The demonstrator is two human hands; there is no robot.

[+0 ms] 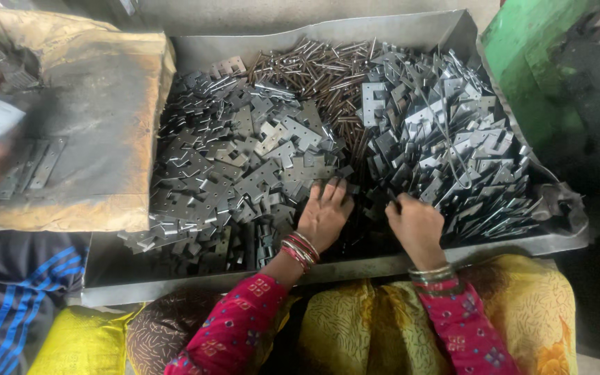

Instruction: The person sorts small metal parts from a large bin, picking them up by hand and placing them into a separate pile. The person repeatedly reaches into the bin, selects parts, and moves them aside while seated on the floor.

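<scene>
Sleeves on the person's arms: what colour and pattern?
Magenta sleeves with small multicoloured floral dots; head view.

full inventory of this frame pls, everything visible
metal tray: one, grey, centre, holds the parts
hinge plates: many, dark grey, left pile in tray
hinge plates, brighter: many, silvery, right pile
pins: many, brownish, back middle of tray
board: one, tan and grimy, left, a few plates on it
green object: one, top right
other person's sleeve: dark with blue stripes, bottom left
left hand: on the dark pile, red bangles
right hand: fingers curled at the bright pile's edge
</scene>
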